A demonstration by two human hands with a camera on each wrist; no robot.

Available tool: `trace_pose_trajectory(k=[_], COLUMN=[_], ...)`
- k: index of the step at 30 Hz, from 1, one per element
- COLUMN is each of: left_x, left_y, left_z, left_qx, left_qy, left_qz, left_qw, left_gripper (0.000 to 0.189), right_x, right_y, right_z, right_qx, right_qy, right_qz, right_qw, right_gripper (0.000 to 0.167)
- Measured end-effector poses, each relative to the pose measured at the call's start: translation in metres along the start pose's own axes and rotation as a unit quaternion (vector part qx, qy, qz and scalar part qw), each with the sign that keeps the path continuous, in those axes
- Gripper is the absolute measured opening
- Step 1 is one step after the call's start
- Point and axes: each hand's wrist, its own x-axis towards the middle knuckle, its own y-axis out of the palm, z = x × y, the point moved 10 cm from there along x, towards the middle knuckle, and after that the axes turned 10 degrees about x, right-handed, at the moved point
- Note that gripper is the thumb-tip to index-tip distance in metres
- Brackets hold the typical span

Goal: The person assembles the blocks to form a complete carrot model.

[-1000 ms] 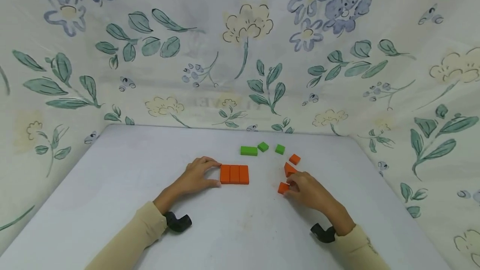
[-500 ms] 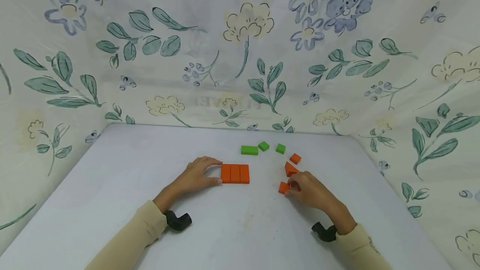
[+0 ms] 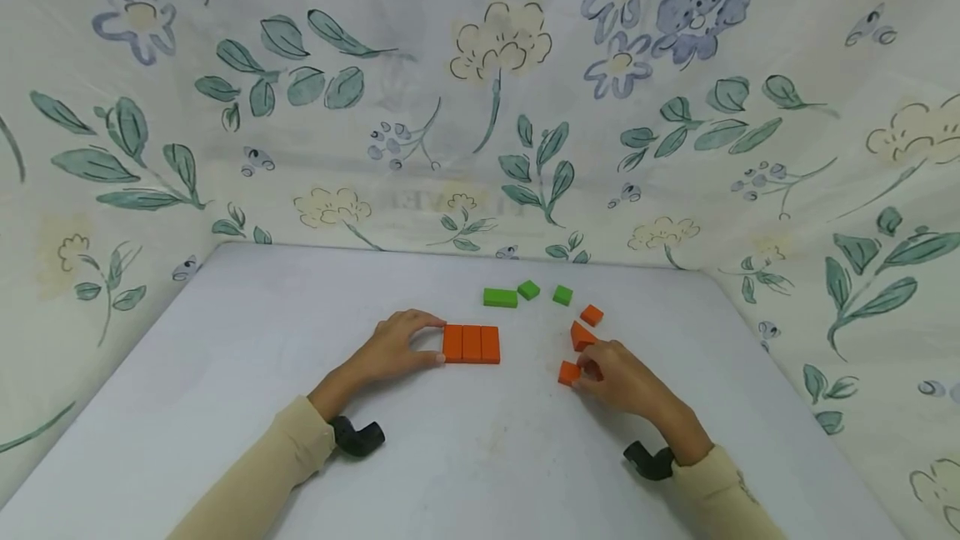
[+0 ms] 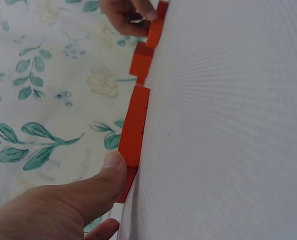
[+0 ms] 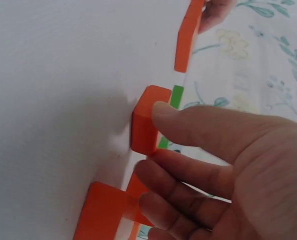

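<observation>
Directly against right fingers (image 5: 188, 125), orange block (image 5: 144, 117)

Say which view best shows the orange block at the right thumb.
Right wrist: the orange block looms largest, two faces clear. Head: small, partly behind the right hand. Left wrist: distant, partly covered too.

Smooth matt orange blocks (image 3: 471, 344), matt white tabletop (image 3: 487, 465), beige cloth sleeves (image 3: 258, 473)

I've got right hand (image 5: 238, 167) lower right, pinching orange block (image 5: 144, 122) mid-frame. Green piece (image 5: 177, 95) shows past its right edge. More orange pieces (image 5: 99, 212) bottom, left of center. Orange row (image 5: 185, 45) near top, left hand (image 5: 217, 12) beside it. White table (image 5: 48, 75) left, floral cloth (image 5: 233, 55) right.
</observation>
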Motion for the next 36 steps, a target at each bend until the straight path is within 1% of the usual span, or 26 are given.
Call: trace_pose_trajectory(k=[3, 5, 9, 13, 16, 18, 21, 26, 32, 36], left_x=[0.0, 0.0, 0.001, 0.001, 0.0, 0.0, 0.0, 0.0, 0.001, 0.0], left_y=[-0.001, -0.002, -0.002, -0.002, -0.002, -0.001, -0.001, -0.001, -0.001, -0.001], left_z=[-0.002, -0.003, -0.003, -0.002, -0.001, -0.001, -0.001, -0.001, -0.002, -0.002], left_qx=[-0.002, -0.004, 0.002, 0.005, 0.003, 0.001, -0.002, -0.002, 0.001, 0.001], left_qy=[0.002, 0.004, 0.006, 0.004, 0.005, 0.005, 0.006, 0.009, 0.013, 0.008], left_qz=[0.0, 0.001, 0.0, -0.002, -0.002, -0.002, -0.001, -0.004, -0.006, -0.006], left_qw=[1.0, 1.0, 1.0, 1.0, 1.0, 1.0, 1.0, 1.0, 0.9999, 0.9999], left_gripper=[0.055, 0.055, 0.055, 0.054, 0.054, 0.054, 0.054, 0.054, 0.055, 0.055], right_x=[0.001, 0.002, 0.001, 0.002, 0.003, 0.005, 0.008, 0.015, 0.025, 0.032], right_y=[0.0, -0.003, -0.01, -0.011, -0.005, -0.001, 0.006, 0.016, 0.026, 0.035], right_z=[-0.002, 0.0, 0.013, 0.03, 0.041, 0.048, 0.058, 0.071, 0.093, 0.102], right_qx=[0.004, 0.009, 0.03, 0.074, 0.1, 0.105, 0.111, 0.105, 0.075, 0.08], right_qy=[0.009, 0.009, -0.022, -0.057, -0.086, -0.107, -0.135, -0.163, -0.183, -0.168], right_qz=[-0.004, -0.015, -0.042, -0.055, -0.053, -0.05, -0.044, -0.038, -0.032, -0.018], right_qw=[0.9999, 0.9998, 0.9984, 0.9941, 0.9898, 0.9874, 0.9836, 0.9804, 0.9797, 0.9824], right_gripper=[0.018, 0.018, 0.017, 0.017, 0.017, 0.017, 0.018, 0.02, 0.02, 0.021])
